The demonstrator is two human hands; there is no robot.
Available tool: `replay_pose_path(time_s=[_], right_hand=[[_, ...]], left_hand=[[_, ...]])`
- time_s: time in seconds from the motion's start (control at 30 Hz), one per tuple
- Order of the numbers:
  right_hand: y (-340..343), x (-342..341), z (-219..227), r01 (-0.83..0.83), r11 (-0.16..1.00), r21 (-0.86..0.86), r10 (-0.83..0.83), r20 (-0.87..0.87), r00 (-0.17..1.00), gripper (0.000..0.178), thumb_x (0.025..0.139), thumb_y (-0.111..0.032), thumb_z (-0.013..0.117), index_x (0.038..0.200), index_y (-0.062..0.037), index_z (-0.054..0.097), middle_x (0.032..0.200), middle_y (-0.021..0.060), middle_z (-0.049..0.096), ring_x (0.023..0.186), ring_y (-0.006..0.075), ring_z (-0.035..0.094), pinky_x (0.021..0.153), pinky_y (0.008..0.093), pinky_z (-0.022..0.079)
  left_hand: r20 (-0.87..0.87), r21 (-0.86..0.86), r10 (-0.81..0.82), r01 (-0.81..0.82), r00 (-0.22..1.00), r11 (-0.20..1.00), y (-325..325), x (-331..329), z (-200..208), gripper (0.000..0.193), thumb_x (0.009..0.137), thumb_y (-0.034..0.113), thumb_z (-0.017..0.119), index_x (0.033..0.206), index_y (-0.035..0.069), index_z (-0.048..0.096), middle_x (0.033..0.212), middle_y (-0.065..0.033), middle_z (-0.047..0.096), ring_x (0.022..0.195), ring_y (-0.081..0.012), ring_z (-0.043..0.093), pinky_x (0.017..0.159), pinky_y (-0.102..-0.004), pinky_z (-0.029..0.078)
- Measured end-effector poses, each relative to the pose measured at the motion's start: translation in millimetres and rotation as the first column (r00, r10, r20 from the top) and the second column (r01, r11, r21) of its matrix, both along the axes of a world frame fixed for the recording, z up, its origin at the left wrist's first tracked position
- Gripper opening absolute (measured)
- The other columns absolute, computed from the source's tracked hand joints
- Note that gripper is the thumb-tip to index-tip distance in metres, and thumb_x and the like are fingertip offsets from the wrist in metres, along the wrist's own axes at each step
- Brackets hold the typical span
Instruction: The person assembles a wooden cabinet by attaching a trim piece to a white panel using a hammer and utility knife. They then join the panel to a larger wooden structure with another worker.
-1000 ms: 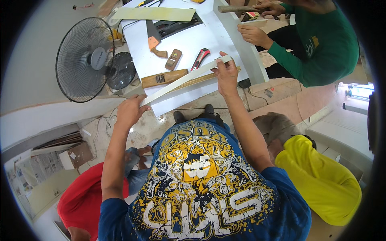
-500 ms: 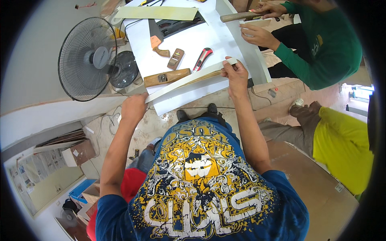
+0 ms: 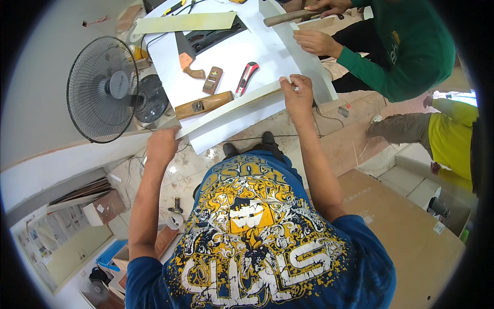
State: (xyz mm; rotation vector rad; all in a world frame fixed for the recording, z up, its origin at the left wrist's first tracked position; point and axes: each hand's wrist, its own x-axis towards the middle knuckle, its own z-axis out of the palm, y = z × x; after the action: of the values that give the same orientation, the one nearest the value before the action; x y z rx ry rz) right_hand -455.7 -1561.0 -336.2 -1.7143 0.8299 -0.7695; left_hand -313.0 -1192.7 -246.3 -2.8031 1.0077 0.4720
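1. The white strip [image 3: 226, 110] is long, narrow and flat-faced, pale along its whole length, and slants up from left to right in front of the person. It lies along the upper edge of a white panel [image 3: 247, 113]; a thin brown line shows beneath its right part.
2. The left hand [image 3: 162, 146] is closed on the strip's lower left end, its fingertips partly hidden.
3. The right hand [image 3: 300, 95] grips the upper right end, thumb on the near side, fingers curled.
4. Just beyond the strip lies a long wooden hand plane [image 3: 204, 105], with a red-and-black cutter [image 3: 247, 79] close by, angled upward.
5. Farther in are a smaller wooden plane [image 3: 212, 80] and a handsaw [image 3: 186, 62] with an orange and brown handle.
6. A pale yellow sheet [image 3: 188, 22] partly overlaps a black case [image 3: 216, 37] toward the far end of the white tabletop [image 3: 267, 51].
7. A black fan [image 3: 103, 87] stands to the left; to the right, a co-worker in a green sleeve [image 3: 355, 62] holds a wooden handle [image 3: 288, 18].
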Motion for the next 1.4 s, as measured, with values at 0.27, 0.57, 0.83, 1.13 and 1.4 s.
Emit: replay_pose_path(time_s=[0.27,0.57,0.83,1.13,1.4], right_hand=[[-11,-2,-6,0.043,0.995,-0.09,-0.053,-0.1,0.994,0.032,0.09,-0.03,0.084,0.103,-0.0013,0.082,0.12,0.0132,0.062,0.109,0.0256,0.062,0.094,0.0362,0.05],[-15,-5,-15,0.099,0.988,-0.116,-0.106,-0.063,0.992,0.029,0.09,-0.029,0.084,0.103,-0.0022,0.082,0.119,0.0137,0.066,0.112,0.0254,0.064,0.093,0.0348,0.052],[-19,-2,-24,0.134,0.987,-0.092,-0.136,-0.022,0.99,0.026,0.087,-0.022,0.086,0.099,0.0005,0.081,0.113,0.0144,0.072,0.102,0.0266,0.07,0.091,0.0372,0.056],[-20,-1,-28,0.174,0.984,-0.03,-0.175,-0.033,0.984,0.03,0.085,-0.024,0.088,0.099,0.0018,0.081,0.112,0.0167,0.075,0.101,0.029,0.073,0.092,0.0377,0.057],[-23,1,-29,0.169,0.983,-0.075,-0.174,-0.072,0.982,0.03,0.084,-0.024,0.089,0.098,0.0008,0.081,0.109,0.0159,0.076,0.1,0.0284,0.074,0.091,0.0377,0.058]], left_hand=[[-0.037,-0.035,0.052,-0.053,0.998,0.998,-9,1,10,0.041,0.088,0.035,0.083,0.124,0.015,0.077,0.096,-0.0216,0.076,0.094,-0.0426,0.073,0.081,-0.0536,0.055],[-0.035,-0.142,0.049,-0.054,0.998,0.988,-15,1,4,0.039,0.087,0.033,0.084,0.121,0.013,0.078,0.094,-0.023,0.075,0.093,-0.0433,0.072,0.081,-0.0526,0.054],[-0.058,-0.17,0.046,-0.055,0.997,0.984,-18,6,2,0.041,0.085,0.034,0.086,0.119,0.012,0.079,0.094,-0.0238,0.075,0.091,-0.0436,0.072,0.082,-0.0523,0.055],[-0.108,-0.212,0.047,-0.069,0.993,0.975,-16,13,-2,0.041,0.085,0.036,0.087,0.116,0.009,0.08,0.092,-0.0262,0.074,0.088,-0.0445,0.072,0.079,-0.0511,0.055],[-0.164,-0.288,0.059,-0.105,0.985,0.952,-11,14,-3,0.036,0.087,0.032,0.087,0.112,0.008,0.081,0.085,-0.0254,0.072,0.077,-0.0428,0.069,0.073,-0.0478,0.054]])
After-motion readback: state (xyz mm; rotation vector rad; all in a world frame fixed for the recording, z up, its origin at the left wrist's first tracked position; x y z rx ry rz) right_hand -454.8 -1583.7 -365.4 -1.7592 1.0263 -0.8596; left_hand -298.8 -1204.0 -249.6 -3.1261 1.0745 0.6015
